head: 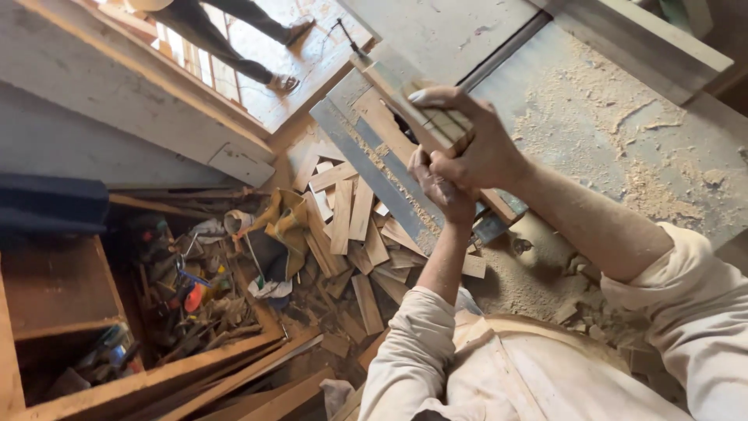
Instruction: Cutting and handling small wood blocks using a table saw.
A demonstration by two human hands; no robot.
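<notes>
Head view, looking down. Right hand (475,144) wrapped tight round a bundle of short wood strips (436,125), fingers closed on it, thumb on top, held at centre above a metal straightedge (374,168) at the saw table's (623,140) near-left edge. Left hand (439,185) just under the right, touching it; fingers mostly hidden, grip can't be told. Sawdust over table. Offcut pile (354,234) on floor below, left of hands. Open wooden box w/ misc tools (187,288) at far left. Another person's legs (234,39) top left.
</notes>
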